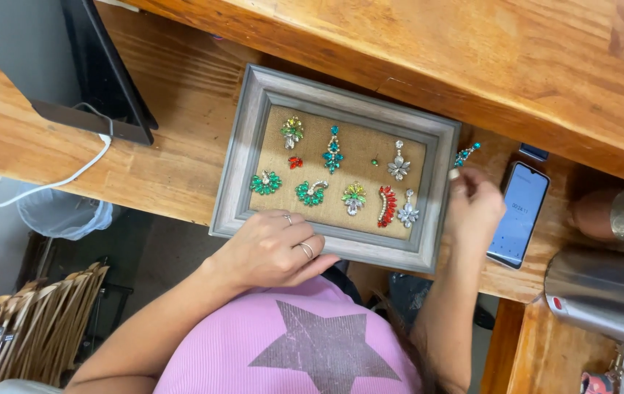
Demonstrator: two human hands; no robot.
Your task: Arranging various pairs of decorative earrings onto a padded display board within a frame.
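Grey frame (245, 153), burlap, jewelled earrings; left hand (272, 250) flat on rim; right hand (472, 208) pinching teal earring (465, 154).

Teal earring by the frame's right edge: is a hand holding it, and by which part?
Yes. The right hand pinches the teal earring at its lower end with its fingers. The left hand rests on the grey frame, holding nothing.
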